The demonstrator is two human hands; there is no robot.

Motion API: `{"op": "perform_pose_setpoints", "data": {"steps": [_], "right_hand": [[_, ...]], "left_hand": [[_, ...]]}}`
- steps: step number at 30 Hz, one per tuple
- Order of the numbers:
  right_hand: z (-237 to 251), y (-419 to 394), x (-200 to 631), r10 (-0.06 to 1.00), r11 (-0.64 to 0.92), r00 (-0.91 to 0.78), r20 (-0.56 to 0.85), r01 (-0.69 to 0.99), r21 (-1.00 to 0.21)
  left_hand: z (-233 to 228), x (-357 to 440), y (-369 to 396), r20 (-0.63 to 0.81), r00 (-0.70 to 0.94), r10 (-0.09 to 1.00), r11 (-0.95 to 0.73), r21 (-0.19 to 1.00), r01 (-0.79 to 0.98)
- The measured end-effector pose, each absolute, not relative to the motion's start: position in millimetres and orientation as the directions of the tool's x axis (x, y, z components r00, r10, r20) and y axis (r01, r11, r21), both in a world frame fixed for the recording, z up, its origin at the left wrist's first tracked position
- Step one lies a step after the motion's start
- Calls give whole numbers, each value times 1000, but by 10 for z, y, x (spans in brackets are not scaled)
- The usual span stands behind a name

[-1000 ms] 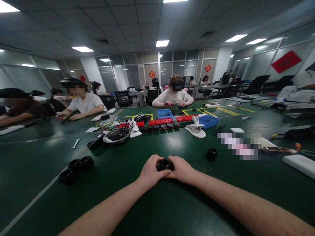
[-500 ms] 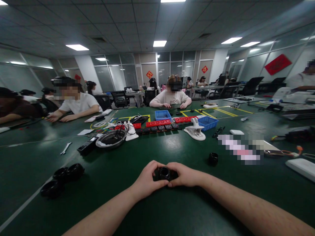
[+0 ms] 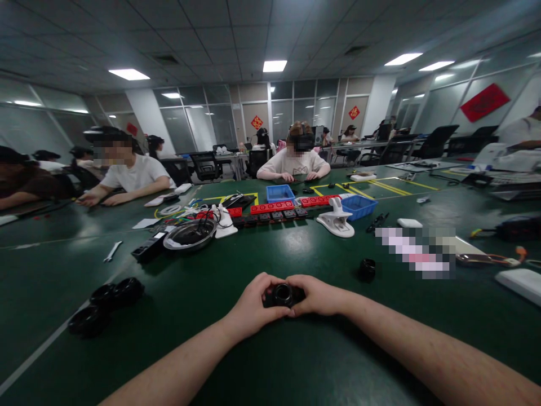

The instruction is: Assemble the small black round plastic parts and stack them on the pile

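Left hand and right hand together grip a small black ring just above the green counter; another black ring lies nearby.

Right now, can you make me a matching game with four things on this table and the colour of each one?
Things:
1. round part held between the left hand and right hand
2. clamp
3. basket
4. power strip

Colours:
A. blue
B. red
C. black
D. white

Pairs: 1-C, 2-D, 3-A, 4-B
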State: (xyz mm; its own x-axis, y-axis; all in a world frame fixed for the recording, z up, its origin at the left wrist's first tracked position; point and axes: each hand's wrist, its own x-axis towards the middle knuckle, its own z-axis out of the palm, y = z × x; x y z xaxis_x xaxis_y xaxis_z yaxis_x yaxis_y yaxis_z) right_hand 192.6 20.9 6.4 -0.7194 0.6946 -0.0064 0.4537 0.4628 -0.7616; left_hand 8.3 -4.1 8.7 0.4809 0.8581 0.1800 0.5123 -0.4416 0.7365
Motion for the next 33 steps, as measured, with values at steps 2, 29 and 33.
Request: {"op": "perform_pose_setpoints", "data": {"steps": [2, 29, 33], "right_hand": [[34, 189, 1901, 747, 456, -665, -8, 521, -722], [139, 167, 1930, 643, 477, -766, -9, 409, -778], [132, 178, 1924, 646, 472, -764, -6, 405, -783]], "left_hand": [[74, 101, -63, 193, 450, 872, -433, 731, 527], [111, 24, -74, 181, 518, 836, -463, 739, 489], [105, 32, -63, 177, 516, 838, -457, 744, 488]]}}
